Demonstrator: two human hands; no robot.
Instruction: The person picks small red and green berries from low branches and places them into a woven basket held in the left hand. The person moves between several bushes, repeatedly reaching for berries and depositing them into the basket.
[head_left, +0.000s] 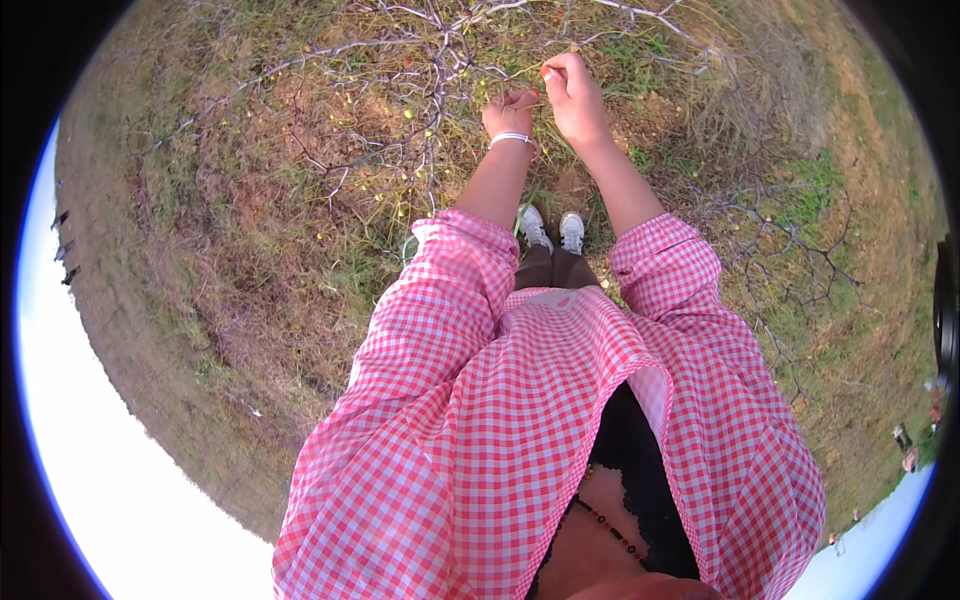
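Observation:
Both hands reach into a thorny, mostly bare shrub (442, 71) with greyish branches and small yellow-green fruits (409, 113). My left hand (508, 112), with a white band at the wrist, has its fingers curled among thin twigs, one crossing in front of it. Just to its right and slightly farther out, my right hand (576, 97) has thumb and forefinger drawn together beside a thin stem. Small red spots show at the fingertips of both hands; whether these are fruits or nails cannot be told. What the fingers grip is too small to make out.
Bare spiny branches (806, 244) spread low on the right. Dry grass and reddish soil (247, 300) surround my white shoes (571, 232). A rounded translucent object (409, 249) is partly hidden behind my left sleeve. Small dark shapes (67, 247) stand at the far left horizon.

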